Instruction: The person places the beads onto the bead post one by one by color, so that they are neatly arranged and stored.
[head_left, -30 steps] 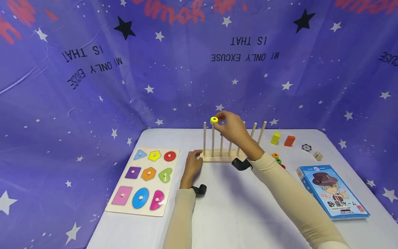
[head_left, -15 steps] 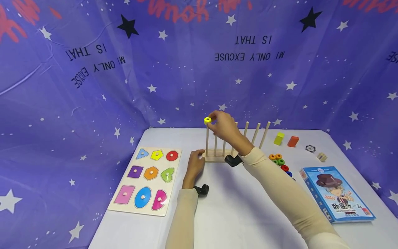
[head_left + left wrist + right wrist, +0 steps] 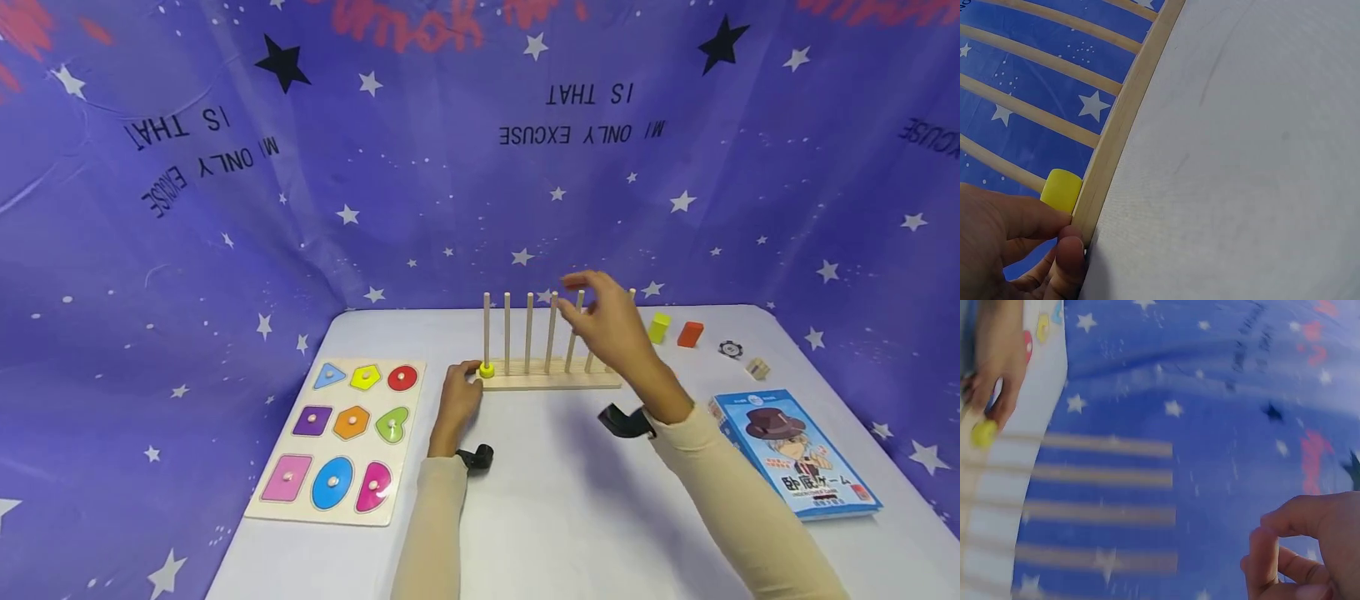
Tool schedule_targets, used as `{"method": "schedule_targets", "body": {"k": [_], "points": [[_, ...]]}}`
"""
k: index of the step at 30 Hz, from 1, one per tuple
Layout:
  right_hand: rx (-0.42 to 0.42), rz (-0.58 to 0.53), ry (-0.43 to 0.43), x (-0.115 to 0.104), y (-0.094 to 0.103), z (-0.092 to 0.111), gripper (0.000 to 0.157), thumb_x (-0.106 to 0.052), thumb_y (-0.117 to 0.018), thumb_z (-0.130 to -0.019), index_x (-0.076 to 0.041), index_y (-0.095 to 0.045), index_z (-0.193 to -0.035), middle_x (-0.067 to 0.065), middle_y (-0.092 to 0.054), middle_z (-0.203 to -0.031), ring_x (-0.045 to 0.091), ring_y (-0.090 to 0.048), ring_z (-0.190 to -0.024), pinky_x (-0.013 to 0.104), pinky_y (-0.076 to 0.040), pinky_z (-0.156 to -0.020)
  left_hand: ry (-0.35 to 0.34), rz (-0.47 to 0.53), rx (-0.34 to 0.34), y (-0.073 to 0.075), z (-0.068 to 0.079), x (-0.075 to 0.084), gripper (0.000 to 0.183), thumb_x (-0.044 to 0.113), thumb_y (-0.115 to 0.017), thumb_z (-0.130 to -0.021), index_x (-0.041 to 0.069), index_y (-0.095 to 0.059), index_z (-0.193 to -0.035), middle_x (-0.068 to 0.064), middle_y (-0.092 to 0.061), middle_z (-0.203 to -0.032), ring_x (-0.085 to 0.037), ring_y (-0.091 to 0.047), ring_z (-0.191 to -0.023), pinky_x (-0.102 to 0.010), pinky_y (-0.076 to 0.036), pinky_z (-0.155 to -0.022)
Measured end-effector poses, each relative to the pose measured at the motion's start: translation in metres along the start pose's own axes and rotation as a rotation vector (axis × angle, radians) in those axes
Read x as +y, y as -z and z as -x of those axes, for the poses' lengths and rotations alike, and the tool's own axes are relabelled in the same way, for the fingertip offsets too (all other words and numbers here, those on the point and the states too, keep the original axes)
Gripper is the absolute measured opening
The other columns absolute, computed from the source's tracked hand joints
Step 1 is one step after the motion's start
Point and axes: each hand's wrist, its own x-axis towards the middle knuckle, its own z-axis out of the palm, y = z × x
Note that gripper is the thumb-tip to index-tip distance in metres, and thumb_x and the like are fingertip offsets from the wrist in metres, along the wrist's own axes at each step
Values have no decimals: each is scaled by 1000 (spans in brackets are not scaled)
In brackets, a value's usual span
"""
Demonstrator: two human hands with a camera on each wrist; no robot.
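A wooden stand (image 3: 551, 382) with a row of upright pegs stands near the back of the table. One yellow ring bead (image 3: 487, 370) sits at the foot of its leftmost peg. My left hand (image 3: 457, 404) grips the left end of the base; in the left wrist view the fingers (image 3: 1035, 215) lie right beside the yellow bead (image 3: 1062, 189). Over the right-hand pegs my right hand (image 3: 611, 329) hangs in the air, fingers loosely bent and holding nothing. In the right wrist view the pegs (image 3: 1110, 512) are blurred, apart from that hand.
A shape puzzle board (image 3: 337, 442) lies at the left. A blue game box (image 3: 798, 454) is at the right. Behind it are a yellow block (image 3: 659, 327), an orange block (image 3: 691, 334), a poker chip (image 3: 731, 349) and a small wooden piece (image 3: 758, 368).
The yellow bead has gone from the top of the leftmost peg down to its foot. My right hand has let go and moved right, covering the loose coloured beads. The left hand has stayed.
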Motion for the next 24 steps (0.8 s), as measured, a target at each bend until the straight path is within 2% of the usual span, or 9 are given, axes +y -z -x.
{"method": "schedule_targets", "body": {"k": [2,6,9,12,15,18,21,24], "points": [[35,-6,-56,25,14,22,34,-28,-64,-91,-14,-59,-122,3,-58,-114,16,-59,-61,31,-48,-47,12,-10,-2,2,1,-2,36,2,-59,-85,4,-63,-121,-17,-55,-116,-32,-51,-115,-43,-35,-101],[45,58,-215,83,28,68,38,-35,-61,-92,-12,-57,-122,7,-60,-112,20,-56,-60,31,-46,-45,24,-8,-4,4,1,-8,37,2,-59,-85,3,-62,-122,-18,-54,-117,-33,-50,-115,-43,-34,-102],[-1,121,-338,122,29,103,44,-40,-59,-93,-9,-55,-123,11,-60,-112,22,-55,-68,30,-46,-52,28,-7,-3,6,-1,-11,37,2,-59,-85,3,-62,-122,-18,-54,-116,-33,-50,-115,-44,-34,-102],[-61,137,-451,150,28,134,49,-42,-59,-92,-5,-51,-124,16,-57,-113,26,-54,-81,33,-45,-60,19,-11,4,7,-4,-9,36,1,-59,-85,3,-63,-121,-17,-54,-116,-33,-50,-114,-44,-35,-102],[-106,131,-525,167,27,158,53,-41,-60,-91,-2,-48,-125,19,-55,-114,30,-52,-92,37,-43,-68,6,-1,7,7,-6,-7,36,1,-59,-85,2,-62,-121,-17,-54,-116,-32,-50,-114,-44,-34,-102],[-138,135,-580,176,23,175,55,-39,-63,-90,1,-46,-124,21,-52,-113,31,-52,-94,37,-46,-69,1,0,4,4,-7,-5,36,1,-59,-86,3,-62,-122,-17,-54,-117,-32,-50,-114,-43,-34,-102],[-149,180,-606,181,19,186,54,-34,-68,-87,2,-47,-122,23,-53,-111,32,-52,-91,37,-51,-67,6,7,-1,1,-6,-3,36,1,-59,-86,3,-62,-122,-17,-54,-116,-32,-50,-114,-44,-35,-102],[-141,222,-613,186,14,194,49,-26,-70,-85,3,-49,-118,24,-54,-108,34,-52,-92,43,-52,-74,12,7,-11,-4,-4,-1,36,1,-58,-86,3,-62,-122,-17,-54,-116,-32,-51,-114,-44,-35,-102]]}}
